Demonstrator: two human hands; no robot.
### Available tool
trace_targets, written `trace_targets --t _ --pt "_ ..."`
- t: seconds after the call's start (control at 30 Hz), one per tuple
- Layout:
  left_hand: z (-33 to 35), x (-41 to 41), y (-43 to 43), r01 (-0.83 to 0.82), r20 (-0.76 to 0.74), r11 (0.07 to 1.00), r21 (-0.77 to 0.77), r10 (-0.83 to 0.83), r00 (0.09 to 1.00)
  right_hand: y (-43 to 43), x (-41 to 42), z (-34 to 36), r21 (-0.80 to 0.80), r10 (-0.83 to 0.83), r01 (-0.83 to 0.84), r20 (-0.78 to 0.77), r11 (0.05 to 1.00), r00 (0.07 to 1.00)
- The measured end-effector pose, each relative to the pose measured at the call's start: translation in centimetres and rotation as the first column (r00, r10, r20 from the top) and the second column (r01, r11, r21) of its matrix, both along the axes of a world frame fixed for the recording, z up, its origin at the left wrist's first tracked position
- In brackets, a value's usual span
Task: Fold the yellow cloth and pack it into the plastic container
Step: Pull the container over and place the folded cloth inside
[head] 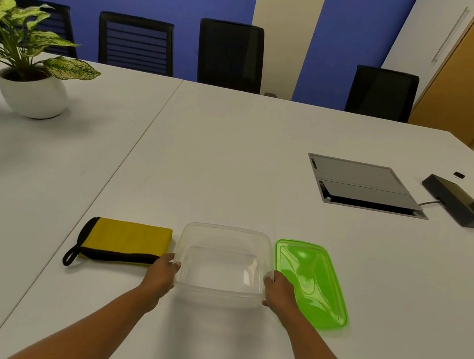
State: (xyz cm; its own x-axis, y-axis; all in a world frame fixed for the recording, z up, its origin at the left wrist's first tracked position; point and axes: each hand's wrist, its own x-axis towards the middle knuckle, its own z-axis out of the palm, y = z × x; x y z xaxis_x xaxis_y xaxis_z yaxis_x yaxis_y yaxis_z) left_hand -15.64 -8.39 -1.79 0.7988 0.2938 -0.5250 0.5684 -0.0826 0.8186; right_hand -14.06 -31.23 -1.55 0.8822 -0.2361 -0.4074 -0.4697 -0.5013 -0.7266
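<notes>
A clear plastic container (pixel 227 233) stands on the white table near the front edge, with nothing inside. My left hand (pixel 161 272) grips its left wall and my right hand (pixel 278 291) grips its right wall. Just left of the container lies the yellow cloth (pixel 125 238), folded into a flat rectangle with black trim and a black loop at its left end. My left hand is next to the cloth's right end. The green lid (pixel 312 283) lies flat on the table to the right of the container, partly under my right wrist.
A potted plant (pixel 31 68) in a white pot stands at the far left. A grey cable hatch (pixel 364 184) is set into the table at the right, with dark devices (pixel 460 202) beyond it. Black chairs line the table's far side.
</notes>
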Motion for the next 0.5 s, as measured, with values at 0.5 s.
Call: trace_targets --t 0.5 --pt "0.4 -1.9 1.8 -0.032 -0.022 0.999 -0.02 0.031 0.999 0.3 -0.8 1.3 -0.48 0.1 0.064 0.308 0.875 0.946"
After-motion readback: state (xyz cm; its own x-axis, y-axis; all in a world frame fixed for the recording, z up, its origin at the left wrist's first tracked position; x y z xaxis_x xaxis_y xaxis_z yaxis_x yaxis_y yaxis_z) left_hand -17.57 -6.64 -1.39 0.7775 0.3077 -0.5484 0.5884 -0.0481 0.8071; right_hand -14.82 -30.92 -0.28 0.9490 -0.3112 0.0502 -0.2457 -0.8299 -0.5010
